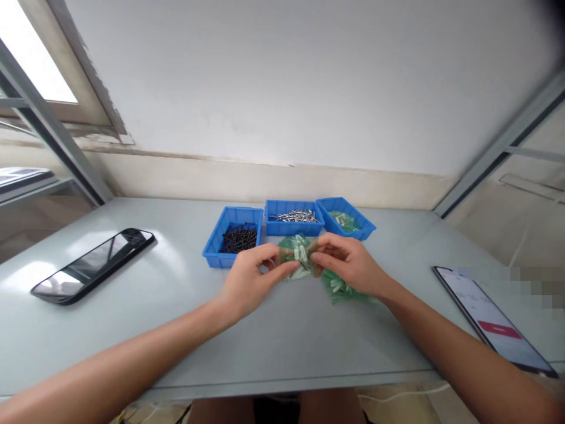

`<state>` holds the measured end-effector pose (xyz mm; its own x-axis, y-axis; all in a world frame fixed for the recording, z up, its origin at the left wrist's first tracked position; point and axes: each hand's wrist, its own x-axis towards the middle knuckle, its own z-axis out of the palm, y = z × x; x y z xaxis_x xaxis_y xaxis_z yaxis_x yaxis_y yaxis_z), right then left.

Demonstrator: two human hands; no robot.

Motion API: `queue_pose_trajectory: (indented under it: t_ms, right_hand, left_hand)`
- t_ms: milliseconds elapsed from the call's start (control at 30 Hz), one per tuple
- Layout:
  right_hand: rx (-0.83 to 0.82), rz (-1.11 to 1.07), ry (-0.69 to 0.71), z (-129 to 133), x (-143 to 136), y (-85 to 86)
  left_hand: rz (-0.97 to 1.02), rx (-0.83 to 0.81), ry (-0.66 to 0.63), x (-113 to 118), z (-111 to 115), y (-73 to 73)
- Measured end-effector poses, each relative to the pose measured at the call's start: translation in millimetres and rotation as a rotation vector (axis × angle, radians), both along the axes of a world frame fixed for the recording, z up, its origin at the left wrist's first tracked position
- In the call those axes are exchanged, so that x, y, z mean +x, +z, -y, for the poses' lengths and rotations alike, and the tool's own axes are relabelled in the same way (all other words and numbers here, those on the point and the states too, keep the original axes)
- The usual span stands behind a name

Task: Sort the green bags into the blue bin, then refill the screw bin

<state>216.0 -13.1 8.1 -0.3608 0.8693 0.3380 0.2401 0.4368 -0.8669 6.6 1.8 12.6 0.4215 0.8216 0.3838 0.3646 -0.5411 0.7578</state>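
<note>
Between my two hands is a small green plastic bag [301, 254] with pale, short pieces inside. My left hand [253, 274] pinches its left side between thumb and fingers. On the right side, my right hand [346, 262] grips the bag with its fingertips closed. Below my right hand a second green bag [338, 287] with pale pieces lies on the table, partly covered by that hand and wrist. Just behind my hands stand a blue bin of black screws [239, 238] and a blue bin of silver metal pieces [295, 217].
A third blue bin [362, 227] at the back right holds another green bag [344, 220]. A dark phone [95, 265] lies on the grey table [282, 347] at left, a phone with a lit screen [489, 315] at right. Metal frame posts rise at both sides before the wall.
</note>
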Motion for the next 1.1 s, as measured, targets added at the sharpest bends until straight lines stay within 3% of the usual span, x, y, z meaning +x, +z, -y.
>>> queue_pose_trajectory:
  t_ms: [433,733,1100]
  right_hand:
    - [0.205,0.264,-0.097,1.2,-0.9,5.6]
    - [0.238,0.218,-0.041,0.0,-1.6,-0.6]
    - [0.225,0.33,-0.062,1.5,0.6,3.2]
  left_hand:
    - [0.001,0.147,-0.046,-0.5,0.0,1.3]
    - [0.071,0.116,-0.03,0.2,1.8,2.6]
    - [0.106,-0.011,-0.079,-1.1,1.6,-1.2]
